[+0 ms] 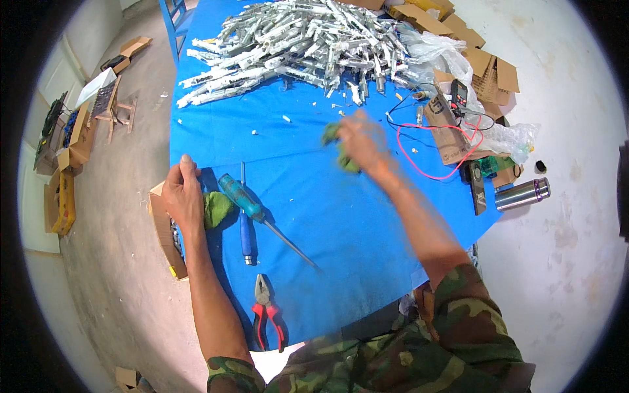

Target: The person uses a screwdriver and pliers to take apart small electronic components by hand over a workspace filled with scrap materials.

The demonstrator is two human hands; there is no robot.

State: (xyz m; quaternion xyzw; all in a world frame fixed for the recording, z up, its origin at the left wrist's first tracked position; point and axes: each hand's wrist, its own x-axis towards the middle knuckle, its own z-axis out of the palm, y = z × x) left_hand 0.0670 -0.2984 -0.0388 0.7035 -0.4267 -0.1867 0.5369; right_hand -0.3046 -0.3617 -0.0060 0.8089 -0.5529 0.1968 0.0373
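My left hand point(183, 194) is at the left edge of the table, thumb up and fingers curled on the edge of the blue tablecloth point(308, 196). A crease runs across the cloth from it. My right hand point(360, 144), smeared by motion, presses a green rag point(348, 162) on the cloth in front of the pile. Beside my left wrist lies a second green rag point(217, 209). Near it are a screwdriver with a teal handle point(240, 195), a thin tool with a blue handle point(246, 236) and pliers with red-and-black grips point(265, 314).
A heap of white and grey plastic-and-metal strips point(314, 42) covers the far table. At the right are a meter point(459, 95) with pink and black leads, cardboard, plastic bags and a steel flask point(523, 194). An open carton point(167, 229) stands by the left edge.
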